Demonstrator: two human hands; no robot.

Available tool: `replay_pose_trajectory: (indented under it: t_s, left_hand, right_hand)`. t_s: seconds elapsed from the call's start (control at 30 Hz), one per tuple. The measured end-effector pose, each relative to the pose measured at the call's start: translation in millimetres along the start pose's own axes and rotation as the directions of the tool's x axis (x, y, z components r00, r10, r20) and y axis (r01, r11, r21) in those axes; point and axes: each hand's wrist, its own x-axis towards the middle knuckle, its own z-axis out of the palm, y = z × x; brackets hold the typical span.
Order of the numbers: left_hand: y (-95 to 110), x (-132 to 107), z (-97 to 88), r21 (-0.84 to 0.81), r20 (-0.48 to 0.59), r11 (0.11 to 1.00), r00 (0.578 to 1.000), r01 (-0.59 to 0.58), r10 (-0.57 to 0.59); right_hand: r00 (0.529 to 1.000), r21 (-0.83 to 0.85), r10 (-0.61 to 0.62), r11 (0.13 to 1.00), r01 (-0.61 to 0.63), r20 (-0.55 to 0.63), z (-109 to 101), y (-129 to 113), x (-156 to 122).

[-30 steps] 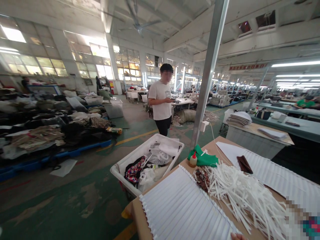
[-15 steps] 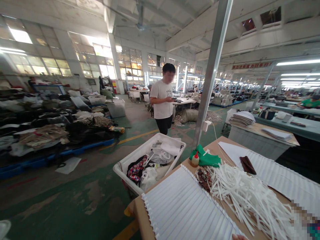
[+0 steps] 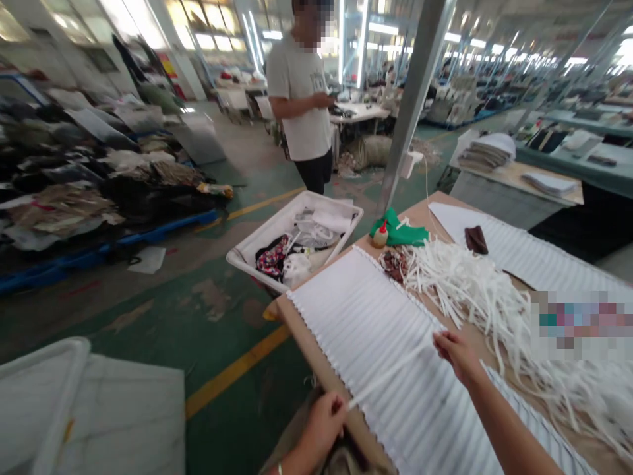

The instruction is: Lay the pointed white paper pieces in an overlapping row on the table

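Observation:
A narrow white strip [image 3: 390,377] stretches between my two hands, above a white sheet [image 3: 366,310] covered with parallel strip-like ridges. My left hand [image 3: 327,417] pinches its near end by the table's left edge. At the other end, my right hand [image 3: 452,353] is closed on the strip over the sheet's right side. A tangled heap of loose white strips [image 3: 465,270] lies just beyond my right hand. The ridges' exact make is too blurred to tell.
Behind the sheet are a red-tipped bottle [image 3: 380,235], green cloth [image 3: 405,231] and a brown cloth piece [image 3: 475,240]. A white bin [image 3: 237,254] of bags stands beside the table. A metal post [image 3: 413,99] rises behind it; a person [image 3: 301,99] stands beyond.
The view has tilted down. Both my hands have come into view with a white strip held between them; earlier only some fingertips showed at the bottom edge.

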Motion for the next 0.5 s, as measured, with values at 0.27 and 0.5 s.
replay_pose_trajectory:
  t_s: [0.27,0.5]
  left_hand:
    - [2,19,12.0,0.045,0.022,0.967,0.968,-0.250,0.249]
    - [3,45,35.5,0.105,-0.140,0.974,0.967,-0.199,0.213]
  right_hand:
    - [0.988,-0.185,0.073,0.982,-0.047,0.138,-23,-10,42]
    - [0.993,-0.240,0.019,0.971,0.009,0.114,-22,-9,92]
